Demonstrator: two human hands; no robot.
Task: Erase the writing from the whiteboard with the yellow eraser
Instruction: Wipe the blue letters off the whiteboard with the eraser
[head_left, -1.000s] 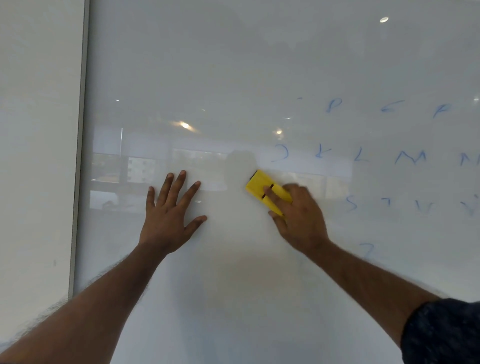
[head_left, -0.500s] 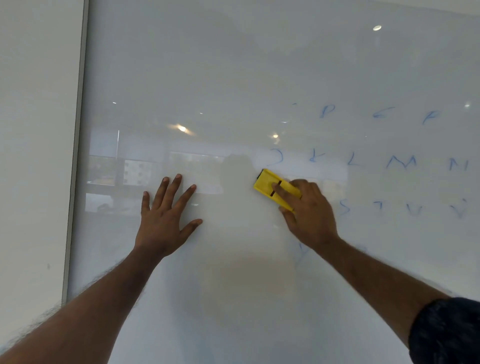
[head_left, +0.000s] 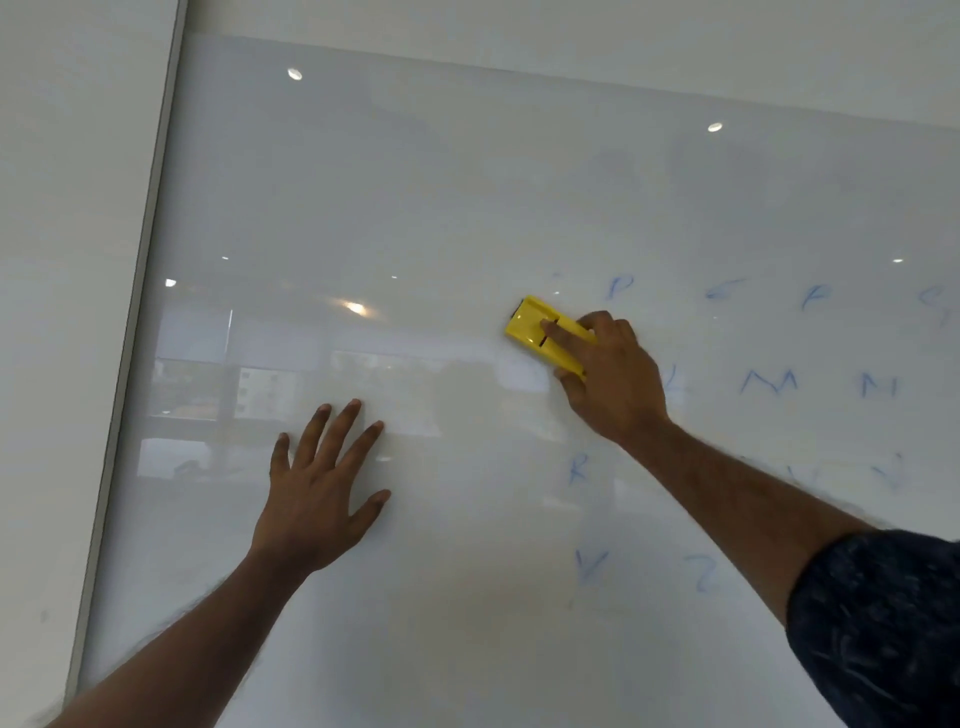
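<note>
Head view: a glossy whiteboard (head_left: 467, 208) fills nearly the whole frame, its grey left frame edge (head_left: 130, 338) running at a slant from 11 o'clock down to 7 o'clock, with plain wall beyond it.

The right hand (head_left: 608, 379) sits just right of centre, pressed against the board with the yellow eraser (head_left: 540, 332) under it. The fingers are wrapped over the eraser's right part — the index finger (head_left: 558, 338) lies along its top across a dark slot, the thumb sits under its lower edge, the rest curl over the far end. The eraser is tilted, its free end pointing toward 10 o'clock from the hand, flat against the board.

The left hand (head_left: 322, 493) is at about 7 o'clock from the eraser, well apart from it, spread flat on the board with all 5 digits splayed and nothing in it.

Faint blue letters (head_left: 769, 382) stand on the board from 1 o'clock to 5 o'clock of the eraser: a blurred top row starting with a "P" just right of the eraser, an "M" and an "N" at 3 o'clock of the right hand, an "R" (head_left: 576, 467) below the hand, and 2 more smeared marks lower down. The board at 9 o'clock of the eraser bears no writing — only reflections of windows and ceiling lights.

A dark patterned sleeve (head_left: 883, 623) covers the right upper arm at 4 o'clock.
</note>
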